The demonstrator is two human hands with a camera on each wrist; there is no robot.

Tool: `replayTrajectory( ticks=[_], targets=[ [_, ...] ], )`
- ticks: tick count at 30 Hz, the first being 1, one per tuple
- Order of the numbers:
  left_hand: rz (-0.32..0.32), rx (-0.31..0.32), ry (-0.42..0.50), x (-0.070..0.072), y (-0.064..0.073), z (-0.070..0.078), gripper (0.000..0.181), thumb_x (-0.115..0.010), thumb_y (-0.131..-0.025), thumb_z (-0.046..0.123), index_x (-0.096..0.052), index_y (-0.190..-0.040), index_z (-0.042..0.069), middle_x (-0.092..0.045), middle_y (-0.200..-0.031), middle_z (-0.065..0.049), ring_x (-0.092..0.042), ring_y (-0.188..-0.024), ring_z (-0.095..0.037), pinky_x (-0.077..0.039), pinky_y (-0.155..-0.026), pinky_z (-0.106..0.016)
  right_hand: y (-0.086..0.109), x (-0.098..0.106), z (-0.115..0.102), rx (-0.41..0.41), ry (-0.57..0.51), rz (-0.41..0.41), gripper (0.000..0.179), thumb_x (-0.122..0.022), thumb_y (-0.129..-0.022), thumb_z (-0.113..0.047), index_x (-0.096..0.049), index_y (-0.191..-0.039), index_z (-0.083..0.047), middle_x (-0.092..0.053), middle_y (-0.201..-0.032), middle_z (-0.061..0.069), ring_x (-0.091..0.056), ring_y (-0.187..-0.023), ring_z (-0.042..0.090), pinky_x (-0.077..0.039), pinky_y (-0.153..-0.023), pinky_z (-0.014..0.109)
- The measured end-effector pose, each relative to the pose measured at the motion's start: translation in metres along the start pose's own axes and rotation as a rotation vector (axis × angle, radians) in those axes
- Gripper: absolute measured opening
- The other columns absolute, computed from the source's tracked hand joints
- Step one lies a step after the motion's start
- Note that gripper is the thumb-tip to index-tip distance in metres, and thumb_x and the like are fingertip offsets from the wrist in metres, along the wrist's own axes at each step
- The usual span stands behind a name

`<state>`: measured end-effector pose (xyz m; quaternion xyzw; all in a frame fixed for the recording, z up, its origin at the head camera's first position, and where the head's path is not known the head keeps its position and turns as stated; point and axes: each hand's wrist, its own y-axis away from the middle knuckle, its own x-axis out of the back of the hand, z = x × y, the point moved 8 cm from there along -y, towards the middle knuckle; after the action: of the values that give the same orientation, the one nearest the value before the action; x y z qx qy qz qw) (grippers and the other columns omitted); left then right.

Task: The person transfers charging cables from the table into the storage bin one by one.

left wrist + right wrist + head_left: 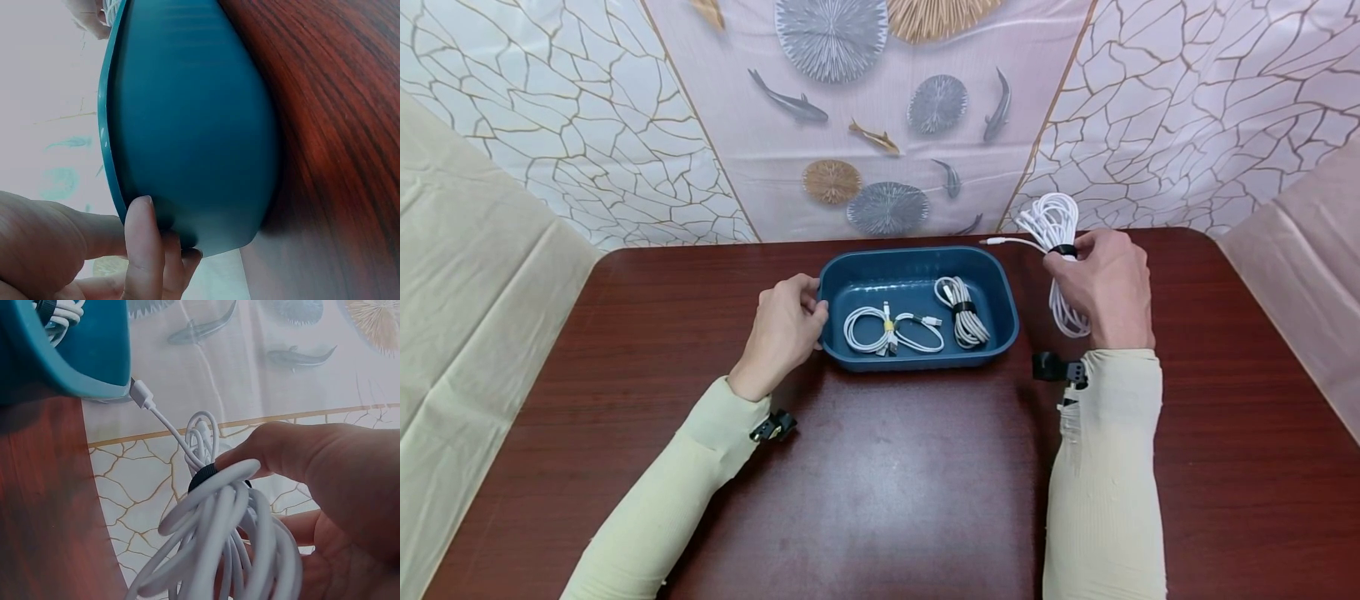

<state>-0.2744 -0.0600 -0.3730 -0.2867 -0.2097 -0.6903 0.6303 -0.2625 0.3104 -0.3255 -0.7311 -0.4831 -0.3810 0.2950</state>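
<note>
A blue plastic bin (917, 361) sits on the table. My left hand (784, 329) grips its left end, with a fingertip against the outer wall below the rim in the left wrist view. To the right of the bin, my right hand (1108, 283) pinches a bundled white cable (219, 531) at its black strap (202, 478). One plug (141, 394) sticks out of that bundle toward the bin. Inside the bin lie a white cable with a yellow tie (867, 332) on the left and another white cable bundle with a black strap (972, 327) on the right.
The dark red wooden table (895, 483) ends at a back edge just behind the bin. A patterned cloth backdrop (865, 108) hangs behind it. Pale cloth sides (467, 267) stand at left and right. Each wrist wears a small black camera mount (772, 426).
</note>
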Motion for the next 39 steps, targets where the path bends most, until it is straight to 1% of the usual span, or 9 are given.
replayTrajectory(
  ticks=[4, 9, 12, 15, 18, 28, 33, 39],
  targets=[
    [-0.002, 0.000, 0.002, 0.000, 0.000, 0.000, 0.035, -0.062, -0.099, 0.007, -0.061, -0.132, -0.006, -0.069, -0.093, -0.017, -0.067, -0.055, -0.016, -0.061, -0.052, -0.027, 0.001, 0.002, -0.002, 0.002, -0.005, 0.010, 0.044, -0.054, -0.092, -0.034, -0.071, -0.119, -0.003, -0.068, -0.115, 0.024, -0.060, -0.104, 0.042, -0.051, -0.079, 0.055],
    [0.000, -0.002, -0.001, 0.000, -0.001, -0.001, 0.035, -0.062, -0.099, 0.007, -0.061, -0.132, -0.006, -0.068, -0.093, -0.016, -0.067, -0.054, -0.016, -0.061, -0.051, -0.026, 0.003, 0.005, -0.005, 0.021, -0.008, 0.030, 0.042, -0.055, -0.091, -0.033, -0.072, -0.116, -0.004, -0.069, -0.109, 0.022, -0.060, -0.099, 0.039, -0.048, -0.070, 0.047],
    [0.002, -0.002, -0.003, 0.000, -0.001, -0.001, 0.035, -0.062, -0.099, 0.007, -0.061, -0.132, -0.006, -0.068, -0.093, -0.016, -0.067, -0.055, -0.017, -0.061, -0.051, -0.026, 0.004, 0.006, -0.007, 0.025, -0.009, 0.023, 0.043, -0.055, -0.091, -0.033, -0.071, -0.119, -0.004, -0.069, -0.111, 0.021, -0.061, -0.100, 0.039, -0.050, -0.072, 0.048],
    [0.001, -0.002, -0.004, 0.000, -0.001, -0.001, 0.036, -0.062, -0.099, 0.007, -0.060, -0.132, -0.006, -0.068, -0.093, -0.017, -0.067, -0.055, -0.017, -0.061, -0.051, -0.026, 0.005, 0.005, -0.009, 0.025, -0.010, 0.006, 0.047, -0.056, -0.091, -0.033, -0.069, -0.125, -0.004, -0.069, -0.116, 0.022, -0.061, -0.104, 0.040, -0.052, -0.079, 0.054],
    [0.001, -0.001, -0.005, 0.000, -0.001, -0.001, 0.036, -0.062, -0.099, 0.007, -0.060, -0.133, -0.006, -0.068, -0.094, -0.017, -0.068, -0.055, -0.017, -0.061, -0.051, -0.026, 0.006, 0.005, -0.010, 0.026, -0.018, -0.006, 0.049, -0.056, -0.091, -0.034, -0.067, -0.128, -0.004, -0.068, -0.119, 0.022, -0.061, -0.106, 0.040, -0.052, -0.083, 0.057],
    [-0.001, -0.004, -0.002, 0.000, -0.001, -0.001, 0.035, -0.063, -0.099, 0.006, -0.061, -0.132, -0.006, -0.068, -0.092, -0.016, -0.067, -0.055, -0.017, -0.061, -0.052, -0.027, 0.009, 0.004, -0.016, 0.052, -0.032, -0.025, 0.053, -0.057, -0.093, -0.035, -0.064, -0.135, -0.003, -0.067, -0.121, 0.023, -0.060, -0.111, 0.039, -0.052, -0.088, 0.059],
    [-0.004, -0.004, -0.005, 0.000, -0.001, -0.001, 0.036, -0.062, -0.099, 0.007, -0.061, -0.132, -0.006, -0.068, -0.093, -0.016, -0.068, -0.056, -0.017, -0.062, -0.052, -0.027, 0.010, 0.004, -0.020, 0.069, -0.038, -0.030, 0.052, -0.056, -0.093, -0.035, -0.064, -0.134, -0.003, -0.066, -0.121, 0.023, -0.059, -0.111, 0.039, -0.052, -0.087, 0.058],
    [0.000, -0.001, -0.006, 0.000, -0.001, 0.000, 0.035, -0.062, -0.099, 0.007, -0.061, -0.132, -0.006, -0.068, -0.093, -0.016, -0.068, -0.055, -0.017, -0.061, -0.052, -0.026, 0.011, 0.004, -0.023, 0.082, -0.048, -0.029, 0.047, -0.058, -0.093, -0.035, -0.067, -0.128, -0.005, -0.067, -0.117, 0.021, -0.060, -0.107, 0.036, -0.051, -0.082, 0.053]
  ],
)
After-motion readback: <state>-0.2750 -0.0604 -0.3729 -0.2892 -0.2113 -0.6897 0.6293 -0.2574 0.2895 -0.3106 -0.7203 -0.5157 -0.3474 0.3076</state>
